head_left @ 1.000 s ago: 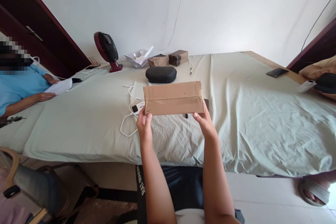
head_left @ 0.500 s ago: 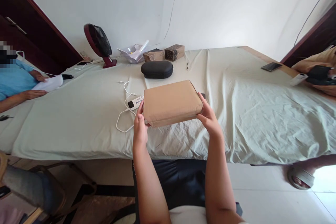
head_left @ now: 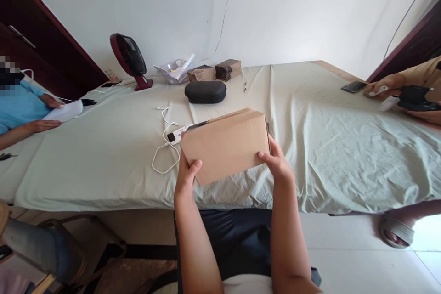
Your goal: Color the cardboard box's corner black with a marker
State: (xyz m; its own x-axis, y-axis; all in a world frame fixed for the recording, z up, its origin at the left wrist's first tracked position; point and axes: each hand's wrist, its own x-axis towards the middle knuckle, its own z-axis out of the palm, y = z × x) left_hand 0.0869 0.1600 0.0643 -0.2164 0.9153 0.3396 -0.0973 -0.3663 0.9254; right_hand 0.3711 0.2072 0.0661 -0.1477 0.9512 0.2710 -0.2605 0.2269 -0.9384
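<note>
1 parcel (head_left: pixel 225 144) (probably cardboard) | held: 1 left hand (head_left: pixel 186 179), 1 right hand (head_left: pixel 277 163)

2 bare hands (head_left: pixel 186 180), navy trousers (head_left: pixel 237 239), white shirt hem (head_left: pixel 248 285)

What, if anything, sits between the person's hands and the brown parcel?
Nothing visible does. The left hand grips the brown parcel at its lower left corner and the right hand at its lower right edge, both bare against the wrapping. The white corded device lies on the sheet, off to the left.
</note>
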